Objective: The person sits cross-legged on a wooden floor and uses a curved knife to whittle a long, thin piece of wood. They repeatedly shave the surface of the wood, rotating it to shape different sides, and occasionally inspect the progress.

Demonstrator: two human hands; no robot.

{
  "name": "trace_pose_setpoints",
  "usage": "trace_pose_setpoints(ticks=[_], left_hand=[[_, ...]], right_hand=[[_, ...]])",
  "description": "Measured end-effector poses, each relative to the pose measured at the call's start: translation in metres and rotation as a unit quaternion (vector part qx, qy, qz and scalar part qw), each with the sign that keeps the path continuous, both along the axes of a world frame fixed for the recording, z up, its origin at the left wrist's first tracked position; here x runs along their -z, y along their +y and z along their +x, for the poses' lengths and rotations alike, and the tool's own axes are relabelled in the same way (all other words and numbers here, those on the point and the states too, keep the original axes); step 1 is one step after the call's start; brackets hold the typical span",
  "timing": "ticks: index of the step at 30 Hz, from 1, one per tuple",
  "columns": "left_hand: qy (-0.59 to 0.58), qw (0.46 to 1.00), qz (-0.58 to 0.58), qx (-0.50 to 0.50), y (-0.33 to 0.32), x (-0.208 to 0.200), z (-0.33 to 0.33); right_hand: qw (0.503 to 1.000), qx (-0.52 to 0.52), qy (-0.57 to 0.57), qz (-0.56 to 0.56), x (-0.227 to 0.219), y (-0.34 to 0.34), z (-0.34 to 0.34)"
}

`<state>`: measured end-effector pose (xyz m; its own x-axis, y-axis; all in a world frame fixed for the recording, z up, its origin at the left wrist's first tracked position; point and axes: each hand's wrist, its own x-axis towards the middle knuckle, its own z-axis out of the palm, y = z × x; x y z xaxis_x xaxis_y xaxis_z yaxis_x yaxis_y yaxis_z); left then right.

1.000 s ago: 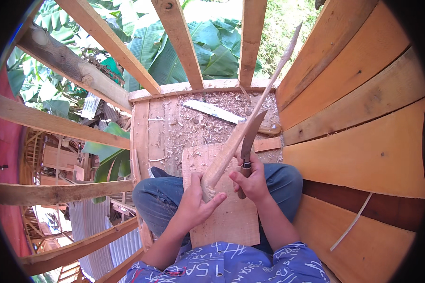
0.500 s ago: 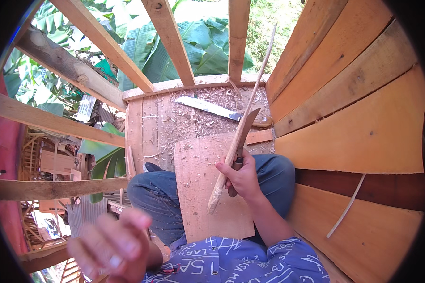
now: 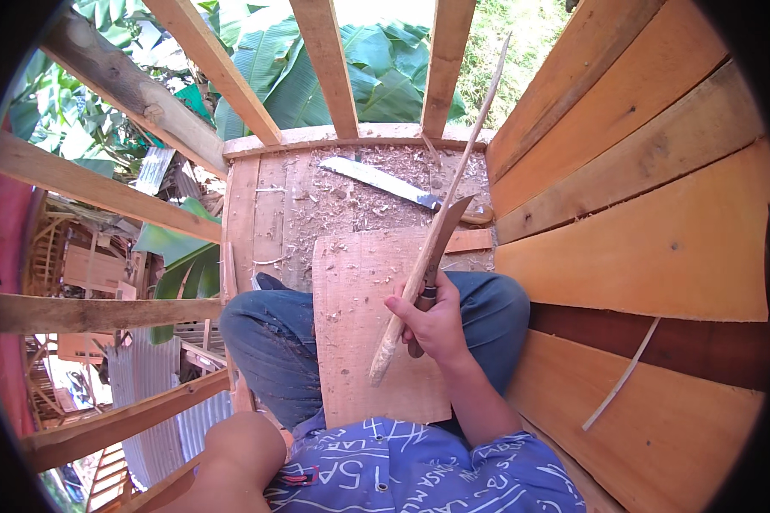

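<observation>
My right hand [image 3: 435,318] is closed around the handle of a curved, dark-bladed knife [image 3: 447,232] and, with the thumb across it, a long whittled wooden stick [image 3: 419,272]. The stick's thick pale end points down toward my shirt. Its thin end reaches up past the front rail, and the knife blade lies alongside it. Beneath that hand a flat wooden board [image 3: 351,291] rests across my legs. Of my left side only the bent arm [image 3: 239,453] shows at the lower left; the left hand is outside the picture.
Beyond the board, a large machete [image 3: 381,181] lies on plank flooring strewn with wood shavings [image 3: 316,218]. Slatted wooden rails [image 3: 103,318] stand left and in front, with banana leaves outside. A plank wall [image 3: 633,248] rises on the right, with a thin strip [image 3: 620,376] against it.
My left hand, blurred at the lower left before, has gone out of the picture, leaving the bent arm. My right hand keeps its hold on knife and stick, and the view has shifted slightly.
</observation>
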<state>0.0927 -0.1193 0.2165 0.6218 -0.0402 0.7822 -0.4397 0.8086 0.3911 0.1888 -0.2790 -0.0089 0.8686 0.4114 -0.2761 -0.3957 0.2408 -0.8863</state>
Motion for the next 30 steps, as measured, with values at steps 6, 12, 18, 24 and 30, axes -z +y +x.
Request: trace_pose_setpoints(ticks=[6, 12, 18, 24, 30], left_hand=[[0.133, 0.955, 0.216, -0.153, -0.009, 0.031, 0.008], [0.402, 0.726, 0.529, -0.178, 0.007, 0.157, 0.018], [0.487, 0.727, 0.484, 0.016, 0.005, 0.191, 0.0], [0.468, 0.705, 0.53, -0.06, 0.013, 0.185, -0.007], [0.469, 0.674, 0.535, -0.198, 0.038, 0.172, -0.02]], right_hand=[[1.0, 0.004, 0.003, 0.029, -0.004, 0.003, -0.005], [0.994, 0.079, 0.004, 0.08, -0.017, 0.003, -0.013], [0.991, 0.087, -0.024, 0.097, -0.02, 0.009, -0.023], [0.993, 0.074, -0.062, 0.069, -0.024, 0.008, -0.027], [0.996, -0.016, -0.062, 0.068, -0.003, -0.029, -0.029]])
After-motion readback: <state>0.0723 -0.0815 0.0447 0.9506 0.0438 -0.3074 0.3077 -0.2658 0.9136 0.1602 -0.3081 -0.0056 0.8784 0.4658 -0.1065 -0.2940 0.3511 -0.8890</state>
